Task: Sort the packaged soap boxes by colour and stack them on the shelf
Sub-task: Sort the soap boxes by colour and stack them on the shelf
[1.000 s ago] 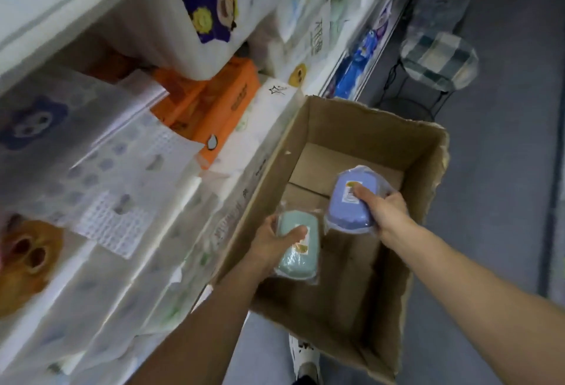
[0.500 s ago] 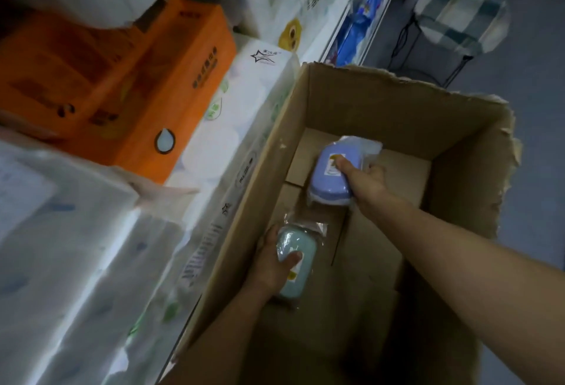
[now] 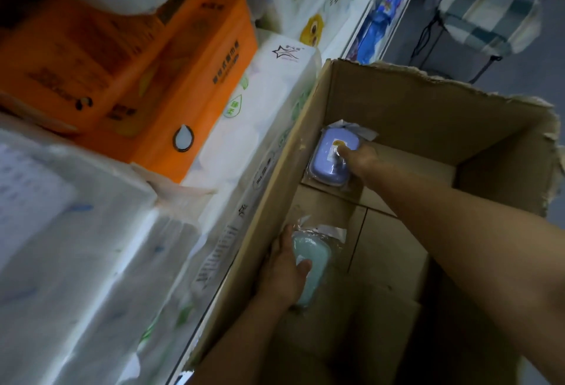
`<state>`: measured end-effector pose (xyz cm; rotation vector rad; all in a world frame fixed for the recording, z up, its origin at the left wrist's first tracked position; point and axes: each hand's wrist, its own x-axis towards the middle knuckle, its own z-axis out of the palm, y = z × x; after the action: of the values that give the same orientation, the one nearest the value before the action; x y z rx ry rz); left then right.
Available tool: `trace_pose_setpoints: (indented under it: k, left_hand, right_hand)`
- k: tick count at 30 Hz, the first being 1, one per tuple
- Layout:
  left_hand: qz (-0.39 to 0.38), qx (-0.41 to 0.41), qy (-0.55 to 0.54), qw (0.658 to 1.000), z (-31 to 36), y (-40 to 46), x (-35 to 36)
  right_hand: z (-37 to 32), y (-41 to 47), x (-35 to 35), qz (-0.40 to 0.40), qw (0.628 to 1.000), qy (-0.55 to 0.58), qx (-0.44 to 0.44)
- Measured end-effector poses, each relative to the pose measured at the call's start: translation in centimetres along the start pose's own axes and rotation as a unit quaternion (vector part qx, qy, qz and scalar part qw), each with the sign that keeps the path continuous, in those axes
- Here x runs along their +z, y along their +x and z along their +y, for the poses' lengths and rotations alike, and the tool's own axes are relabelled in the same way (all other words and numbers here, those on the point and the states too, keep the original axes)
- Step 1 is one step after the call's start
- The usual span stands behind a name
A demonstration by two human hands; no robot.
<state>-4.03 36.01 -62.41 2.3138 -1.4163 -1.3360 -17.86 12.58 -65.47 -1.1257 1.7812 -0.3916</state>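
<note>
Stacking up at left: orange tissue packs (image 3: 171,85) on the shelf. Inside the cardboard box (image 3: 428,115), left hand (image 3: 282,274) grips a wrapped teal soap box (image 3: 312,265); right hand (image 3: 362,160) holds a wrapped purple soap box (image 3: 328,161), apparently on the box floor.

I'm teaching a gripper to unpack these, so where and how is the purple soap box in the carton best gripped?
Grip the purple soap box across its two long sides, coming from above through the cardboard carton's open top. It lies flat on the carton floor by the left wall, so its lid faces up; the right hand holds it just so. Avoid the loose plastic wrap, which would likely slip.
</note>
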Motion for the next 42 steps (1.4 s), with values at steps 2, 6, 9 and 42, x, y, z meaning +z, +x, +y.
trace_pose_setpoints:
  k: [2, 6, 9, 42]
  left_hand:
    - [0.011, 0.014, 0.049, 0.999, 0.9, -1.5, -0.8]
    - [0.086, 0.159, 0.041, 0.983, 3.0, -6.4, -3.8]
    - [0.203, 0.315, 0.120, 0.919, 3.0, -9.3, -6.6]
    - [0.163, 0.106, 0.233, 0.953, 0.3, -20.9, -9.7]
  right_hand:
    - [0.2, -2.6, -0.6, -0.028, 0.999, 0.024, -0.011]
    - [2.5, -10.0, -1.0, -0.151, 0.987, -0.025, -0.053]
    - [4.8, -14.6, -0.6, -0.218, 0.956, -0.162, -0.114]
    - [1.3, -34.1, -5.2, -0.176, 0.784, -0.497, -0.327]
